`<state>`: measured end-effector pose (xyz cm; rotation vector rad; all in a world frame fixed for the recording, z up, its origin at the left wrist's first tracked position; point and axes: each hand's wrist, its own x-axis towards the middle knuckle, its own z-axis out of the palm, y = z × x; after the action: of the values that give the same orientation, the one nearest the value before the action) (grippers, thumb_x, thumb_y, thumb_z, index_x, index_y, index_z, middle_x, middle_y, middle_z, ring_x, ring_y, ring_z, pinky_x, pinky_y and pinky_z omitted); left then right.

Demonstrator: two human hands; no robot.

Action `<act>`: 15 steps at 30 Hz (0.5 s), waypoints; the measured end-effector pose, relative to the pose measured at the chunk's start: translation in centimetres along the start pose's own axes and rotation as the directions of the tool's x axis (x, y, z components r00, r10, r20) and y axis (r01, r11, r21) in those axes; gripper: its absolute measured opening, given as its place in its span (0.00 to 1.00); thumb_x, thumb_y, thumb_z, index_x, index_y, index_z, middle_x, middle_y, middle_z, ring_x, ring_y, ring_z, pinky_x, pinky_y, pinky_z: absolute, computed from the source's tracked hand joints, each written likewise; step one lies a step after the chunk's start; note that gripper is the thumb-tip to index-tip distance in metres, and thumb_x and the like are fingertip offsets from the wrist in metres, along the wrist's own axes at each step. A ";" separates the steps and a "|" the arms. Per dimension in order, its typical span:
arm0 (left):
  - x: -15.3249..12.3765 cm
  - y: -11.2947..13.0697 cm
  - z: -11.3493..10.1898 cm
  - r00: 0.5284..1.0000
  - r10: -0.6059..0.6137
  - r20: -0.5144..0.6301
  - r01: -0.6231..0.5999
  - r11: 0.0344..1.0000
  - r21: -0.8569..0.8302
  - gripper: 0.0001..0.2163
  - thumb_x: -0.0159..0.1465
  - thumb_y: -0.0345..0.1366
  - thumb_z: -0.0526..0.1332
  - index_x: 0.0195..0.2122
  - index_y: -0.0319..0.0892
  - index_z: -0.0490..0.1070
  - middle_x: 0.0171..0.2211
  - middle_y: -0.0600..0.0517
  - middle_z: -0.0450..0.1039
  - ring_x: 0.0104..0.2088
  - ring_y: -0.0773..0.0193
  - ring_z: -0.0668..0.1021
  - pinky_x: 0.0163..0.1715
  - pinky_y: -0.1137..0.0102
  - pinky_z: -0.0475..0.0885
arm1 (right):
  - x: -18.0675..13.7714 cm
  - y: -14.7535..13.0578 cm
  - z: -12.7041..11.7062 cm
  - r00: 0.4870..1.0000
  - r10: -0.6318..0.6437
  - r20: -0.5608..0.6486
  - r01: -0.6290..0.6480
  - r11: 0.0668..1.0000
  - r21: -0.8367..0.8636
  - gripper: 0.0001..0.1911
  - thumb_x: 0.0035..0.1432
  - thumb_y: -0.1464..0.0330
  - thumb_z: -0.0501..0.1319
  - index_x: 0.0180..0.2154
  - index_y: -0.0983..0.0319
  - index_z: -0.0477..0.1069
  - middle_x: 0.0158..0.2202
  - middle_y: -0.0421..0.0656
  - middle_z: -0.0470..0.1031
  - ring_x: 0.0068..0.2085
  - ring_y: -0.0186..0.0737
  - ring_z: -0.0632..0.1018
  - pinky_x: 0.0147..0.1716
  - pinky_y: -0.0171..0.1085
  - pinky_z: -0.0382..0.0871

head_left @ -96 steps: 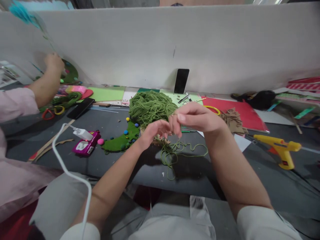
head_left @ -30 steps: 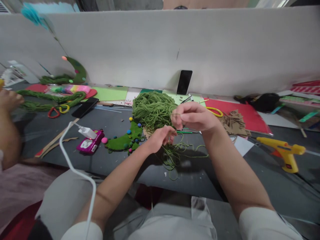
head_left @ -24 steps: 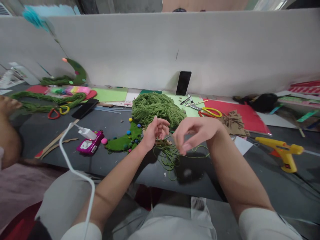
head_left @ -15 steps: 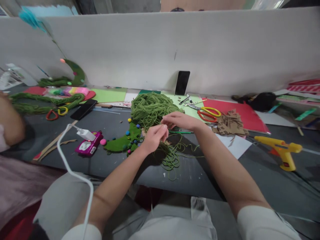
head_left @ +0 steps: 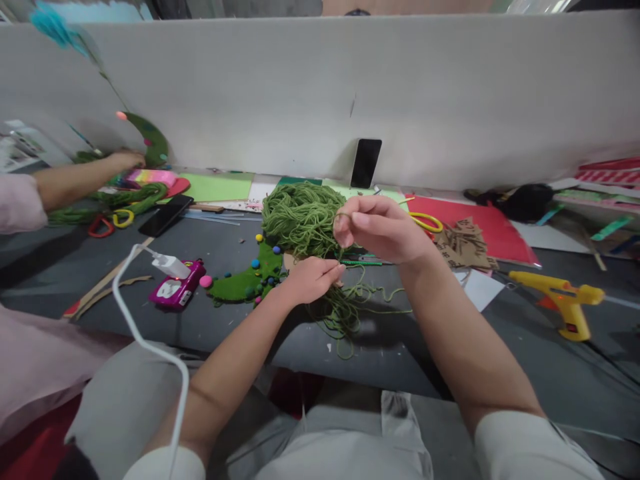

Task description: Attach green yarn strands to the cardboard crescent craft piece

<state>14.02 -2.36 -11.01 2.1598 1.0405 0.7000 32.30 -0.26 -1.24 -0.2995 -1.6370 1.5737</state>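
Observation:
My left hand (head_left: 315, 279) is low over the table, thumb and fingers pinched together on green yarn. Just above and to its right, my right hand (head_left: 383, 230) is raised with curled fingers and a thin strand of yarn at the fingertips. Part of a tan cardboard piece (head_left: 289, 260) shows beside my left hand; the rest is covered. Behind the hands lies a big heap of green yarn (head_left: 300, 217), and loose strands (head_left: 345, 317) spill in front. Left of my left hand is a green crescent (head_left: 240, 287) decorated with colored pompoms.
A yellow glue gun (head_left: 560, 297) lies to the right. Scissors (head_left: 425, 222) and crumpled brown paper (head_left: 465, 245) are behind my right arm. A phone (head_left: 367, 163) leans on the partition. At left are a purple socket box (head_left: 177, 285) with a white cable and a co-worker's arm (head_left: 80, 181).
My right hand has lifted away from my left hand, up and to the right. My left hand has shifted slightly right. The co-worker's arm has reached forward to the yarn at left.

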 end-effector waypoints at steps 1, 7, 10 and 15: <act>0.0 -0.1 0.0 1.000 -0.013 -0.002 0.013 1.000 0.014 0.21 0.72 0.45 0.53 0.23 0.44 0.69 0.20 0.53 0.70 0.23 0.62 0.70 0.28 0.69 0.57 | -0.1 -0.5 0.3 0.999 -0.038 0.005 0.038 0.999 0.001 0.13 0.61 0.58 0.68 0.35 0.62 0.76 0.27 0.39 0.72 0.29 0.33 0.73 0.34 0.36 0.69; 0.1 -0.5 0.4 0.995 -0.103 0.016 0.101 0.990 0.098 0.20 0.71 0.45 0.54 0.22 0.44 0.69 0.21 0.52 0.69 0.23 0.61 0.69 0.28 0.69 0.54 | -1.3 -4.5 1.6 0.976 -0.216 -0.041 0.216 0.976 0.001 0.12 0.61 0.55 0.67 0.35 0.57 0.73 0.23 0.36 0.62 0.26 0.34 0.67 0.29 0.37 0.64; 0.1 -0.7 0.5 0.992 -0.129 0.014 0.126 0.985 0.121 0.21 0.70 0.45 0.54 0.20 0.44 0.66 0.20 0.52 0.67 0.23 0.62 0.68 0.27 0.68 0.52 | -2.1 -6.4 1.9 0.958 -0.272 -0.094 0.274 0.962 0.009 0.07 0.61 0.60 0.68 0.37 0.56 0.75 0.24 0.36 0.62 0.26 0.32 0.64 0.27 0.36 0.60; 0.1 -0.7 0.5 0.986 -0.155 0.054 0.143 0.974 0.178 0.21 0.70 0.45 0.53 0.20 0.43 0.65 0.21 0.51 0.67 0.23 0.62 0.67 0.28 0.69 0.53 | -2.5 -6.8 1.7 0.950 -0.266 -0.164 0.268 0.963 -0.014 0.10 0.59 0.58 0.67 0.40 0.55 0.78 0.28 0.38 0.66 0.27 0.34 0.65 0.29 0.37 0.62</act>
<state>14.09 -2.14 -11.87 2.2065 1.2527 0.4780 35.18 -4.44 4.22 -0.1881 -1.4748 1.3156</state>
